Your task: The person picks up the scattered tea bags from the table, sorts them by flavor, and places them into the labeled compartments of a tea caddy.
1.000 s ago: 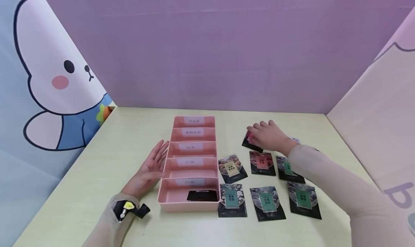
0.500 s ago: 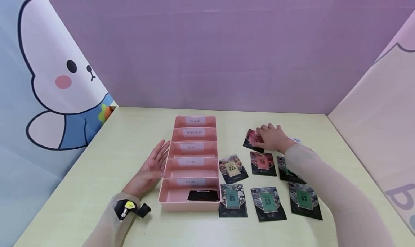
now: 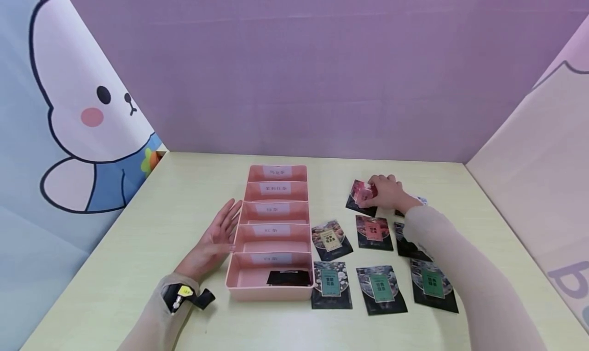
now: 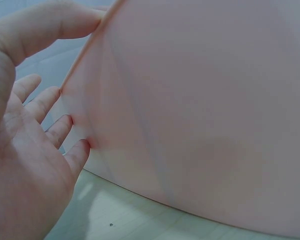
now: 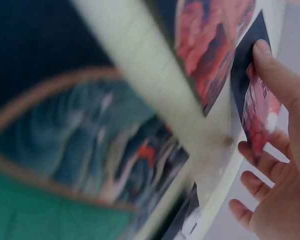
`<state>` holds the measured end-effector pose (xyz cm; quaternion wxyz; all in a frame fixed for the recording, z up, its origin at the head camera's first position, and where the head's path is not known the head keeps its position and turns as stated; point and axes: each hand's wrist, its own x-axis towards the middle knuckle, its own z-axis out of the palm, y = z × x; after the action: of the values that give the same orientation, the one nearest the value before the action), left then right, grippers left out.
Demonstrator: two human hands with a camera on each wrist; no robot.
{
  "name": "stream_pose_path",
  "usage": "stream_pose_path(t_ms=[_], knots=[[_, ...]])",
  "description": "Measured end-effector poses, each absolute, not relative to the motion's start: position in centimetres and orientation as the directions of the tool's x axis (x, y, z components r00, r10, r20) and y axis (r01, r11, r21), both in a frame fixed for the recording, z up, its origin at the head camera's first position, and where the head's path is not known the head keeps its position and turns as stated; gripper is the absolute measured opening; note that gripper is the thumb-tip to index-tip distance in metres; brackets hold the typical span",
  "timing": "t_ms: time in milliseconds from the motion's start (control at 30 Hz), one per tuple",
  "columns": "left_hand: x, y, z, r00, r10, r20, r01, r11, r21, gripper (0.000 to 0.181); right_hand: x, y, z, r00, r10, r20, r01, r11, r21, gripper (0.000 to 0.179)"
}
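Observation:
My left hand (image 3: 212, 241) lies against the left side of a long pink divided box (image 3: 269, 293). In the left wrist view its fingers (image 4: 80, 155) are spread and touch the box wall (image 4: 205, 115), with the thumb at the rim. At the back right, my right hand (image 3: 388, 193) holds a black tea sachet with a pink-red label (image 3: 360, 198). The right wrist view has the thumb (image 5: 277, 75) on one edge of that sachet (image 5: 257, 107) and fingertips at the other edge. A dark sachet (image 3: 289, 278) lies in the box's nearest compartment.
Right of the box lie several tea sachets: a red-label one (image 3: 374, 233), a yellow-label one (image 3: 331, 240), a teal one (image 3: 331, 284) and green ones (image 3: 382, 289), (image 3: 433, 284). White labels (image 3: 275, 188) mark the compartments. A purple backdrop (image 3: 313, 85) stands behind the table.
My right hand has shifted slightly right over the pink-red sachet, first uncovering more of it, and its fingers have drawn in on the sachet. The left hand stays at the box.

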<state>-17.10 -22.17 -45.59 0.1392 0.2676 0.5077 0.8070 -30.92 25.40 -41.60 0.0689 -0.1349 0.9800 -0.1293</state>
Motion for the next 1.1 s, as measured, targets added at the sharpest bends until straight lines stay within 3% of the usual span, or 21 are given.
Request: stream_pose_path(t_ms=[300,567,1100], knots=[[-17.2,-22.1,-45.7,-0.824,0.489,0.284,0.058,-0.427,0.902,0.102,-30.8,24.9,-40.7,-0.964,-0.260,-0.049,-0.184,0.792,-0.582,0.060],[-17.3,-22.1,-45.9,-0.828,0.487,0.280,0.054,-0.428,0.902,0.103,-30.7,24.8,-39.9,-0.972,-0.234,-0.023,-0.159,0.725,-0.670,0.048],[-17.5,-22.1,-46.1,-0.836,0.483,0.261,0.037,-0.424,0.905,0.104,-30.6,24.6,-38.1,-0.972,-0.197,-0.127,0.003,0.533,-0.846,0.044]])
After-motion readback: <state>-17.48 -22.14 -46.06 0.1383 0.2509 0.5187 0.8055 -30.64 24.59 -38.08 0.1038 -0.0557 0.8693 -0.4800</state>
